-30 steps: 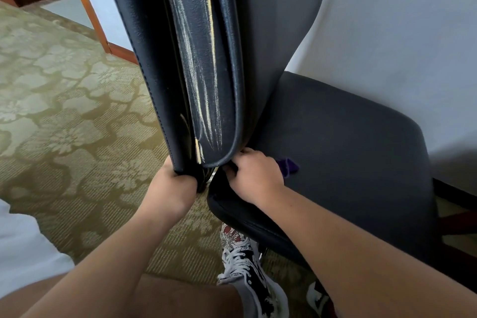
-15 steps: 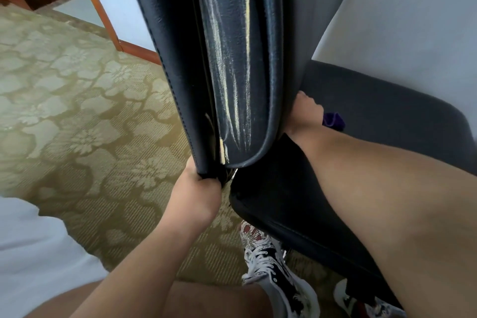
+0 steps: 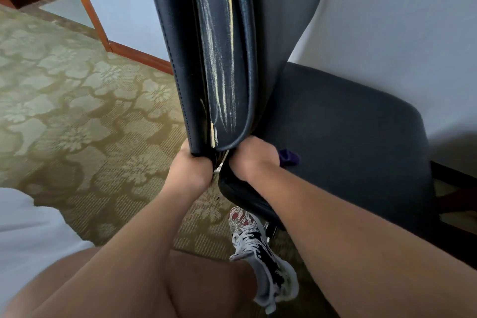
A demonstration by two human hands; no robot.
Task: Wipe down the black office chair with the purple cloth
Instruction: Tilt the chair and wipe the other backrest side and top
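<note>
- Head view, looking down past both forearms at the black office chair (image 3: 343, 137): backrest (image 3: 224, 46) rising tall through the upper middle, seat (image 3: 356, 142) spreading to the right.
- Left hand (image 3: 192, 171) closed in a fist round the bottom edge of the backrest, near its left corner; grip clamped on the chair itself.
- Right hand (image 3: 254, 159) curled and pressed into the crease where backrest meets seat, touching both, grip together on the purple cloth (image 3: 289, 157).
- Only a small bunched corner of that cloth visible, poking out to the right of the right hand and lying on the near-left part of the seat.
- Progress, as a judgement: somewhere mid-task, working the joint between back and seat.
- Pale streaks (image 3: 219, 100) running down the glossy side edge of the backrest; cannot tell whether scuffs, dust or reflections, so likely some wiping left there.
- Seat matte and even; no way to tell wiped from unwiped.
- Base and legs hidden under the seat, so state unknown.
- Long axis of the backrest close to upright, leaning slightly, seen edge-on.
- Chair facing right, seat front toward the pale wall (image 3: 400, 20).
- Patterned carpet (image 3: 77, 111) to the left; a sneaker (image 3: 260, 250) below the seat's near edge.
</note>
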